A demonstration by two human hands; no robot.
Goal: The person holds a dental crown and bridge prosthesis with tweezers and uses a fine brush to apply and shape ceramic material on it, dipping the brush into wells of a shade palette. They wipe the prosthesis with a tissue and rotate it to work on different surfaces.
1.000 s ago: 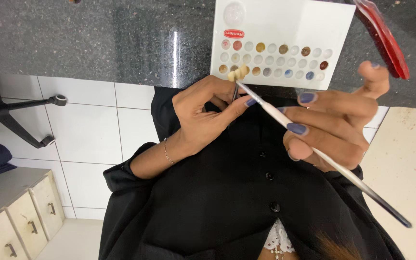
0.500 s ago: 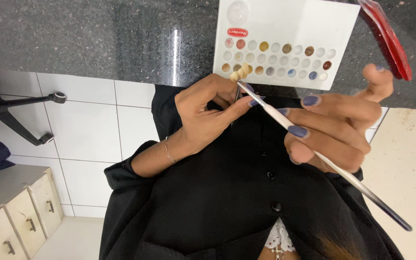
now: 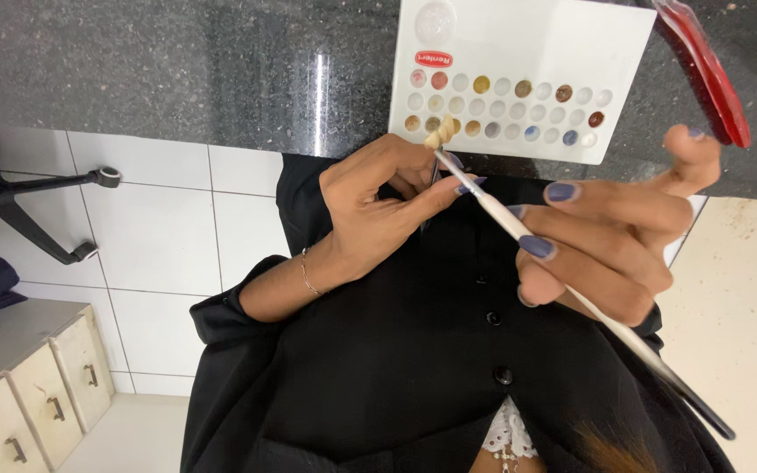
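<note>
Speckled dark granite countertop point(image 3: 177, 61) ran across the top, white floor tiles point(image 3: 159, 228) and cream drawers point(image 3: 37, 403) lay below it. On that counter sat a white rectangular palette point(image 3: 571, 52) with two rows of small round colour wells, a red oval label near its corner, and a red flat tool point(image 3: 703, 70) beside it. The left hand point(image 3: 378, 219) pinched a small cream tooth-shaped piece point(image 3: 437, 134) at the palette's edge, while the right hand point(image 3: 606, 236), fingers curled, gripped a thin white-and-black brush point(image 3: 571, 289) whose tip touched that piece.

1 head-worn camera looks steeply down, close over both hands, with the dark tabletop point(image 3: 177, 61) edge above and tiled floor point(image 3: 159, 236) below.
</note>
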